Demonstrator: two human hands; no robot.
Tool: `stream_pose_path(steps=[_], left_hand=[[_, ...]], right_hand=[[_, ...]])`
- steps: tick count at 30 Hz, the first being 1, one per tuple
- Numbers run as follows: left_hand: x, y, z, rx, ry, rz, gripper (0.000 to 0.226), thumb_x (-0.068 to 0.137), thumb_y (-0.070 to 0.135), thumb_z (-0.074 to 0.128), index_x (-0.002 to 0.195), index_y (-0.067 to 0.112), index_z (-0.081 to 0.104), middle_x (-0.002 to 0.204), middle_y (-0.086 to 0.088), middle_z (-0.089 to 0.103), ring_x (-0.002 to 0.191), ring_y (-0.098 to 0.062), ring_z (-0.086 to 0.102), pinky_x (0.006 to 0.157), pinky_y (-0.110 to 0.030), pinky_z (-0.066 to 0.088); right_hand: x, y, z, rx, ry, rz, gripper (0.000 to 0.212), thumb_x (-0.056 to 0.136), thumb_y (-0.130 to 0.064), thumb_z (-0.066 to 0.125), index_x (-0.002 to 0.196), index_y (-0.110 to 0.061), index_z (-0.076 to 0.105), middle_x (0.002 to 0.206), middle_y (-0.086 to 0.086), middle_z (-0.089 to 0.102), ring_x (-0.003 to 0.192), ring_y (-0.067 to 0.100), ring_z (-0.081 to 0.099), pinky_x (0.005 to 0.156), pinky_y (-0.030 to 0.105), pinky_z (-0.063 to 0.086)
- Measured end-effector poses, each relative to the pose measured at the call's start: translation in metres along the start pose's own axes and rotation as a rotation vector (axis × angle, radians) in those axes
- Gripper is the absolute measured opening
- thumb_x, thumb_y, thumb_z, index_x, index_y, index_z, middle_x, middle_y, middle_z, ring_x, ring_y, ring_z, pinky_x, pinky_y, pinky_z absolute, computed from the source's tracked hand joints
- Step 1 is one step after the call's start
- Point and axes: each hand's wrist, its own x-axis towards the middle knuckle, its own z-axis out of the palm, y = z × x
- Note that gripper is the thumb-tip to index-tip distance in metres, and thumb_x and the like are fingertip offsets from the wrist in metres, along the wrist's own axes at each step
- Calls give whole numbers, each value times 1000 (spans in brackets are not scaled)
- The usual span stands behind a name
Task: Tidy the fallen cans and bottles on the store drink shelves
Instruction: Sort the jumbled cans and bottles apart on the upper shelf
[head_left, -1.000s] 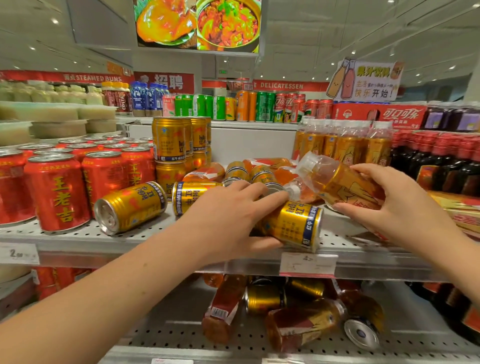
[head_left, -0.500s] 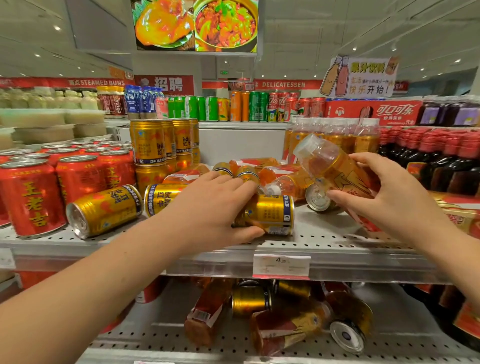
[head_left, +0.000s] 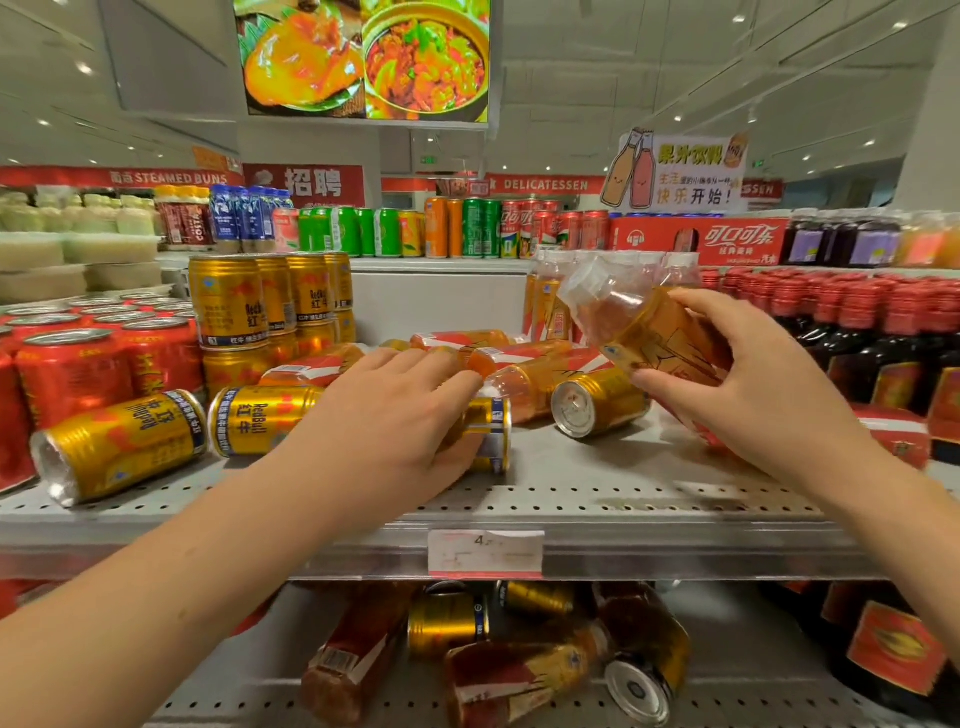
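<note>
Two fallen gold cans (head_left: 119, 447) lay at the left of the shelf (head_left: 597, 493) near its front edge and could roll off if nudged by the left hand (head_left: 395, 421), whose fingers curled over a third can (head_left: 491, 434) at centre, while the right hand (head_left: 748, 379) gripped a tilted bottle (head_left: 639, 322) close above another loose can (head_left: 597, 402).

The left hand (head_left: 395, 415) covered most of a gold can (head_left: 493, 434) (only its right end showed); the right hand (head_left: 753, 384) hid the base of the bottle (head_left: 626, 319). The price tag (head_left: 485, 553) was blurred past a "4"; the left edge cut off a red can (head_left: 9, 415).
</note>
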Motion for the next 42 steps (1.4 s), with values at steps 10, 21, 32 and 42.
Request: stream_pose_path(steps=[10,21,32,42], left_hand=[[30,42,5,2,-34,-30,52,95,53,33,132,25,57,131,1,59,118,-24,56,102,-40,44],[33,24,17,-151,-53,-180,72,87,86,35,136,37,56,127,17,60,111,-6,56,89,-24,48],[35,20,22,-150,-99,-166,77,89,85,17,134,36,57,119,15,61,108,-8,52,96,-32,46],[68,1,24,-370,-107,-275,61,94,75,40,138,35,53,128,13,64,105,-8,58,86,-33,55]], right_hand=[[58,63,-36,-377,-138,-40,69,77,-62,73,135,-28,54,115,-2,64,104,21,57,89,43,51],[89,124,0,-406,-560,114,92,70,-75,70,146,-28,46,134,-4,59,108,18,58,81,31,49],[109,127,12,-501,-868,317,92,80,-73,62,153,-23,36,152,2,44,135,24,46,108,37,38],[115,100,5,-367,-678,235,92,70,-83,50,142,-25,50,139,0,57,114,19,57,97,34,47]])
